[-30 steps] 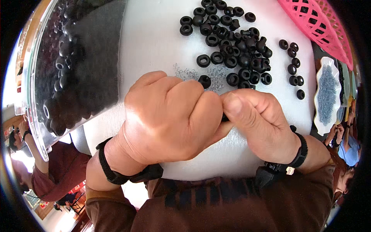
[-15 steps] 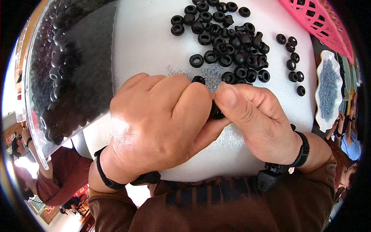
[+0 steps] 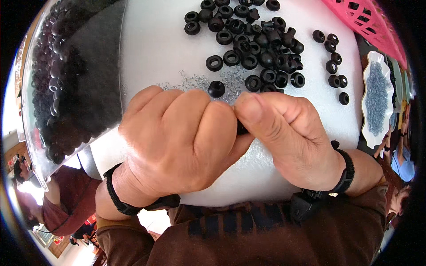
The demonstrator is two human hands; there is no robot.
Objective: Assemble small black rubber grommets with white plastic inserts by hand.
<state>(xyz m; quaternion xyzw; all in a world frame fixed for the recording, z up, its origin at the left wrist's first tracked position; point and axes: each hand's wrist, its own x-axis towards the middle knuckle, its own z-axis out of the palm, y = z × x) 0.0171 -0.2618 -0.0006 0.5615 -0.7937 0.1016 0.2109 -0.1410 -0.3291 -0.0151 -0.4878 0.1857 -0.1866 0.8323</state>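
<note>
My left hand (image 3: 177,142) and my right hand (image 3: 288,133) meet over the white table (image 3: 159,48), fingertips pinched together on a small black rubber part (image 3: 242,129) that is almost hidden between them. Just beyond my knuckles lie thin wire springs (image 3: 195,82) and one black ring (image 3: 216,88). Farther back is a loose pile of black rubber rings (image 3: 262,48).
A clear plastic bin (image 3: 66,80) full of black rings stands at the left. At the right is a white scalloped dish (image 3: 377,97) of small grey pieces, with a pink basket (image 3: 368,22) behind it. Other people are at the edges.
Both hands have stayed pressed together, shifting slightly; my right thumb now lies over the black part, hiding more of it.
</note>
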